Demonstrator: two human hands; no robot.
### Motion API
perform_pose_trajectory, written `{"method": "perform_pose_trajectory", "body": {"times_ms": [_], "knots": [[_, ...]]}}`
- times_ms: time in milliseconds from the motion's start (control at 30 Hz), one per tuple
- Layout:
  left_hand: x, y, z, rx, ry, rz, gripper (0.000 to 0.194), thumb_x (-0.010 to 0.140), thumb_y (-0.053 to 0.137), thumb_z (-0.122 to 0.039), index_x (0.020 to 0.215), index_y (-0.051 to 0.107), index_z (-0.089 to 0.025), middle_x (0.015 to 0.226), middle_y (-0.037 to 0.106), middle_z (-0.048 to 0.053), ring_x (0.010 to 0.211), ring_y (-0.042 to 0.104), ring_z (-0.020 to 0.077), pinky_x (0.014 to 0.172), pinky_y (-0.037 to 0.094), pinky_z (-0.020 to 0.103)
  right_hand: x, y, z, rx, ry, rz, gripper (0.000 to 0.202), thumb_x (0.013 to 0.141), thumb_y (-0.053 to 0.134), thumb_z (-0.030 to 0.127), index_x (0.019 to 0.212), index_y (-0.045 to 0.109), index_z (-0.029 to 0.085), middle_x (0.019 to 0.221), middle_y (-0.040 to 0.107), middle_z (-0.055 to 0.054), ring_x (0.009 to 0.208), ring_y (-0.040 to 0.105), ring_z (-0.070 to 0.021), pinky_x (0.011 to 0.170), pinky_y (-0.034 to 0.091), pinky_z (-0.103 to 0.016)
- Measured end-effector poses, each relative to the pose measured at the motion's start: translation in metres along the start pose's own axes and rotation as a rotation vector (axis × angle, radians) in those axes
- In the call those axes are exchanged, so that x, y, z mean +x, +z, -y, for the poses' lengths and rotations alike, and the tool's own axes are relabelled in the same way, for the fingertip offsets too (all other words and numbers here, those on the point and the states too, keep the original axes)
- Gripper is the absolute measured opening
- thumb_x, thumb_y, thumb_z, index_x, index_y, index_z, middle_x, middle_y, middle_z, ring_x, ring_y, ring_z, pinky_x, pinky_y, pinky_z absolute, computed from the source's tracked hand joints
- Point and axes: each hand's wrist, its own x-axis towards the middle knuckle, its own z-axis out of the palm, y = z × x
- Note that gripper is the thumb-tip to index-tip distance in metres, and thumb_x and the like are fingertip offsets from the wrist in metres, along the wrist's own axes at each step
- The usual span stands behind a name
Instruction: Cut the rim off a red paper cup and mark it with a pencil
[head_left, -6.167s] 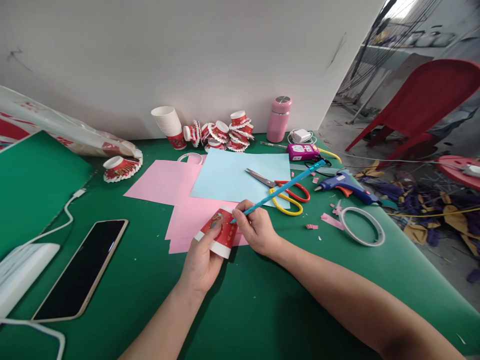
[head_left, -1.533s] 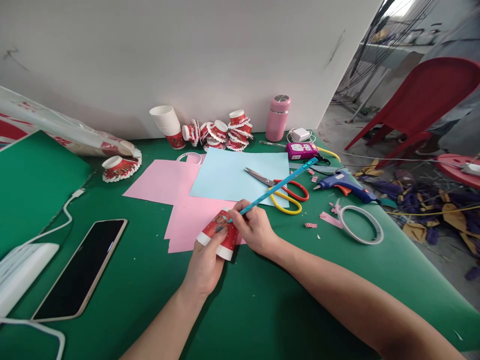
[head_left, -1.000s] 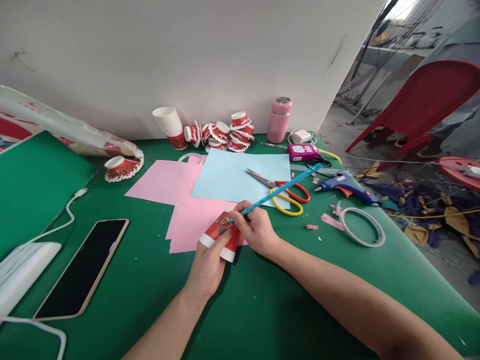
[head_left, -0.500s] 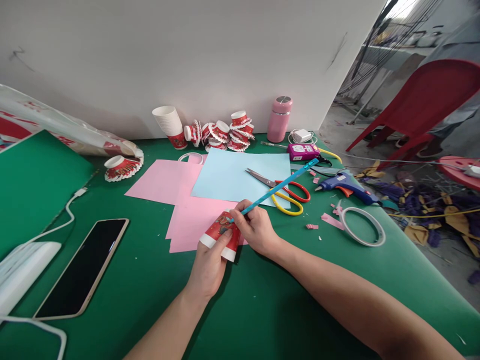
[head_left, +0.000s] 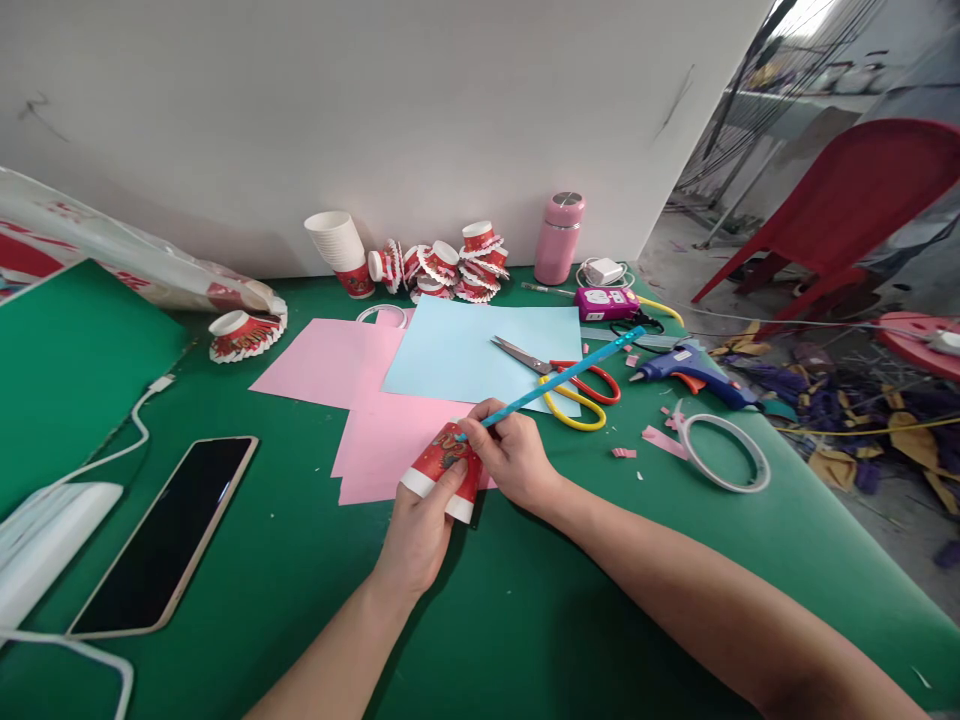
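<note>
Near the table's front middle, my left hand grips a small red paper cup with a white rim and a printed picture. The cup lies tilted on its side, my left thumb pressed along it. My right hand pinches a long blue pencil in a writing hold. Its lower end meets the cup's printed side, while the upper end slants up to the right. Beyond it, scissors with red and yellow handles lie open on a light blue sheet. Pink sheets lie under and behind the cup.
A cup stack, fringed red cups and a pink bottle stand along the wall. At right lie a glue gun, a tape roll and pink scraps. A phone and white cable are left.
The pencil's upper end has dipped slightly and swung a little to the right. The cup and both hands stay in nearly the same place.
</note>
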Motion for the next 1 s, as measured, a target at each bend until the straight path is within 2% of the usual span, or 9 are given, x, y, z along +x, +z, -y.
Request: {"method": "perform_pose_trajectory", "body": {"times_ms": [100,233,333,467,567,700,867,1000], "knots": [[-0.001,0.002,0.000,0.024,0.027,-0.028,0.030,0.071,0.068,-0.025,0.101,0.065,-0.022,0.106,0.066,0.005,0.112,0.053,0.0252,0.095,0.041,0.038,0.001,0.001,-0.001,0.171,0.052,-0.069,0.025,0.083,0.049,0.035,0.065,0.049,0.018,0.061,0.053,0.001,0.049,0.045,-0.0087,0.047,0.036,-0.021],[-0.002,0.005,-0.004,0.026,0.066,-0.108,0.031,0.067,0.071,-0.029,0.097,0.065,-0.022,0.103,0.067,0.003,0.108,0.056,0.0252,0.094,0.041,0.039,0.004,0.002,-0.002,0.486,0.129,-0.286,0.026,0.085,0.047,0.045,0.079,0.049,0.020,0.048,0.036,0.008,0.043,0.038,-0.0086,0.045,0.034,-0.021],[-0.001,0.005,-0.008,-0.001,0.086,-0.171,0.032,0.065,0.073,-0.029,0.095,0.064,-0.025,0.099,0.066,0.000,0.105,0.056,0.0237,0.092,0.041,0.039,0.005,0.003,-0.003,0.511,0.147,-0.333,0.028,0.088,0.042,0.046,0.089,0.051,0.020,0.049,0.037,0.007,0.044,0.037,-0.0089,0.045,0.034,-0.021],[0.001,0.005,-0.013,-0.051,0.117,-0.159,0.032,0.067,0.071,-0.028,0.097,0.063,-0.026,0.100,0.066,0.000,0.106,0.056,0.0231,0.094,0.040,0.038,0.002,0.004,-0.006,0.435,0.159,-0.307,0.021,0.088,0.044,0.039,0.092,0.052,0.021,0.068,0.056,0.001,0.052,0.044,-0.0090,0.050,0.039,-0.022],[0.001,0.005,-0.015,-0.089,0.135,-0.135,0.032,0.070,0.068,-0.029,0.102,0.061,-0.026,0.108,0.064,0.002,0.111,0.053,0.0240,0.095,0.040,0.039,0.000,0.004,-0.008,0.351,0.157,-0.257,0.018,0.086,0.047,0.036,0.096,0.050,0.021,0.089,0.063,-0.005,0.069,0.055,-0.0129,0.058,0.045,-0.026],[0.000,0.005,-0.017,-0.140,0.126,-0.106,0.033,0.075,0.063,-0.031,0.107,0.059,-0.025,0.115,0.062,0.004,0.115,0.051,0.0239,0.096,0.040,0.038,-0.002,0.003,-0.006,0.282,0.166,-0.171,0.018,0.086,0.049,0.034,0.099,0.049,0.021,0.107,0.062,-0.008,0.087,0.059,-0.0171,0.068,0.048,-0.030],[0.000,0.008,-0.020,-0.216,0.092,-0.022,0.041,0.080,0.054,-0.038,0.118,0.054,-0.021,0.124,0.058,0.009,0.120,0.047,0.0258,0.098,0.039,0.040,-0.004,0.004,-0.002,0.272,0.132,-0.069,0.023,0.085,0.052,0.034,0.104,0.047,0.021,0.113,0.058,-0.010,0.096,0.059,-0.0197,0.075,0.049,-0.033],[0.001,0.005,-0.014,-0.087,0.112,0.000,0.046,0.082,0.050,-0.045,0.120,0.052,-0.019,0.124,0.057,0.010,0.120,0.047,0.0273,0.099,0.037,0.041,-0.005,0.004,0.003,0.322,0.099,0.018,0.031,0.083,0.056,0.035,0.108,0.044,0.022,0.115,0.056,-0.011,0.105,0.056,-0.0213,0.077,0.050,-0.033]]}}
